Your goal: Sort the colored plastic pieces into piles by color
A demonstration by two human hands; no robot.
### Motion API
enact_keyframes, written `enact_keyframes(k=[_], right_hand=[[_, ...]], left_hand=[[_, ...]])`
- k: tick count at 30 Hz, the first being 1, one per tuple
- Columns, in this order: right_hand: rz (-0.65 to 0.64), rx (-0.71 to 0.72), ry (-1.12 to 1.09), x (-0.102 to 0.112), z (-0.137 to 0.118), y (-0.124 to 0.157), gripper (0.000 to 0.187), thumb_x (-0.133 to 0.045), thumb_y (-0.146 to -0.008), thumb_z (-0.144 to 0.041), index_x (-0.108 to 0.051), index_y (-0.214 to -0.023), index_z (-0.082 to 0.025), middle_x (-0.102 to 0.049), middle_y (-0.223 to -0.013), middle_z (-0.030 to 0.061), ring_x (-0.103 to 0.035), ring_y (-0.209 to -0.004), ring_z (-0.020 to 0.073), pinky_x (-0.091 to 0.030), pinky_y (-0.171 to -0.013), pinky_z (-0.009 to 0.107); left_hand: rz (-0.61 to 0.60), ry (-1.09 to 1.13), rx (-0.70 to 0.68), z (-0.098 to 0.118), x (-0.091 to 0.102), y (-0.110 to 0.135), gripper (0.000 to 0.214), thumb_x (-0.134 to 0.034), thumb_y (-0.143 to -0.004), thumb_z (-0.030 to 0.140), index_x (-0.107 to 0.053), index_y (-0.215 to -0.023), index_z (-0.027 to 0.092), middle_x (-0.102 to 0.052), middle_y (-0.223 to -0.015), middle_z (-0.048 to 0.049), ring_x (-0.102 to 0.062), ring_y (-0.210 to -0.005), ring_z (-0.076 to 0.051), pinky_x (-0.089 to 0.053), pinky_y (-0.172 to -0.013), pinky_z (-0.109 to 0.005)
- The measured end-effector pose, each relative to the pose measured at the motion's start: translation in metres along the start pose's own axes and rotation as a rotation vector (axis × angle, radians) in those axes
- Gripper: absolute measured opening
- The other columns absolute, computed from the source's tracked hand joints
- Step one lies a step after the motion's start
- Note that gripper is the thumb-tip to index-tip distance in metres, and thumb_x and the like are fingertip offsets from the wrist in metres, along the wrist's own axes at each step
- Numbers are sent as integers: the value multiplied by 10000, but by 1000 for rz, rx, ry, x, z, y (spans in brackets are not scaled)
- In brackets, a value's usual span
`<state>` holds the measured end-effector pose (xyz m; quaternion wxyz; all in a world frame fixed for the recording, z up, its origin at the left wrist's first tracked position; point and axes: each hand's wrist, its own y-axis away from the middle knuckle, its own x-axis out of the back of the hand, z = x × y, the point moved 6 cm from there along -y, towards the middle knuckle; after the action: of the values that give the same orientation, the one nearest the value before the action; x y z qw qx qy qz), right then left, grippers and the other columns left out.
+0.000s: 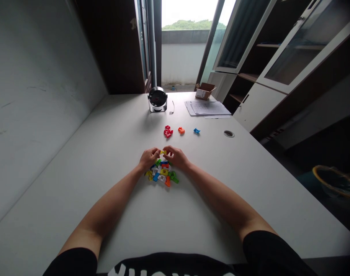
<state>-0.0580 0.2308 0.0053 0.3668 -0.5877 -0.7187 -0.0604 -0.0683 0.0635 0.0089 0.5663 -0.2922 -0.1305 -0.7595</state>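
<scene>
Yellow plastic piece [162, 152] held up between both hands, the fingers [167, 150] of the left hand [148, 158] and right hand [175, 157] closed on it, just above a heap of multicoloured plastic pieces [160, 174] on a white desk [209, 184]. Red pieces [168, 132], an orange piece [181, 130] and a blue piece [196, 131] lie apart beyond the heap. Farther off stand a round black device [157, 99], loose papers [207, 108] and an open cardboard box [205, 91].
</scene>
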Motion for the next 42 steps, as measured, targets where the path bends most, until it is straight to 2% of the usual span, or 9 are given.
enact_keyframes(k=[11, 17, 21, 24, 26, 28, 32, 36, 42], right_hand=[[-9, -27, 18, 2, -2, 2, 312, -596, -902, -394, -595, -1183, -258, -666, -783, -22, -540, -642, 114, -442, -671, 232], [-49, 20, 61, -3, 9, -2, 351, -670, -864, -351, -599, -1198, -271, -663, -829, -23, -552, -673, 114, -448, -671, 235], [27, 36, 167, 15, 24, -9, 324, -690, -872, -347, -644, -1180, -259, -668, -978, 34, -600, -838, 160, -475, -776, 284], [101, -70, 386, 34, 40, -13, 292, -713, -865, -357, -694, -1143, -268, -642, -1009, 75, -572, -981, 229, -444, -847, 344], [97, -154, 491, 39, 49, -14, 287, -722, -859, -385, -713, -1129, -288, -627, -1001, 87, -548, -1010, 257, -419, -857, 368], [74, -212, 527, 40, 55, -14, 295, -704, -871, -409, -710, -1148, -306, -616, -1005, 90, -539, -1001, 260, -407, -848, 369], [76, -241, 531, 36, 58, -15, 366, -672, -891, -410, -665, -1244, -313, -614, -1013, 92, -537, -979, 258, -399, -838, 369], [115, -213, 479, 35, 58, -15, 427, -678, -877, -392, -623, -1284, -274, -633, -1002, 90, -539, -972, 262, -398, -838, 374], [243, -186, 375, 40, 54, -10, 200, -626, -879, -288, -659, -1066, -224, -659, -922, 50, -559, -920, 230, -391, -846, 359]], left_hand=[[-17, -10, -20, 2, -1, 0, 476, -399, -943, 547, -676, -802, 187, -708, -747, -27, -591, -652, -136, -406, -615, -226], [-7, -24, 6, 0, -2, 0, 503, -377, -947, 556, -682, -829, 173, -701, -741, -27, -579, -642, -131, -393, -613, -222], [-11, -35, 6, 1, -2, -1, 402, -411, -939, 478, -683, -891, 186, -712, -810, -22, -590, -692, -135, -421, -651, -234], [-100, -106, -80, 7, -4, -3, 269, -522, -873, 403, -704, -915, 211, -723, -919, -20, -608, -852, -166, -459, -819, -273], [-203, -137, -133, 10, -4, -3, 234, -569, -827, 363, -716, -956, 235, -720, -1018, -13, -592, -983, -194, -439, -955, -313], [-302, -122, -145, 10, -3, -3, 274, -568, -802, 316, -709, -1030, 258, -707, -1086, -3, -570, -1053, -208, -422, -1010, -332], [-457, -63, -170, 9, 3, 1, 398, -527, -736, 200, -690, -1094, 254, -669, -1168, -11, -542, -1122, -214, -448, -1010, -312], [-532, -47, -231, 9, 6, 4, 470, -515, -694, 153, -679, -1124, 252, -630, -1257, -16, -500, -1211, -224, -432, -1073, -317], [-582, -107, -279, 13, 8, 6, 470, -552, -722, 178, -674, -1165, 277, -585, -1337, -13, -442, -1290, -253, -376, -1154, -373]])
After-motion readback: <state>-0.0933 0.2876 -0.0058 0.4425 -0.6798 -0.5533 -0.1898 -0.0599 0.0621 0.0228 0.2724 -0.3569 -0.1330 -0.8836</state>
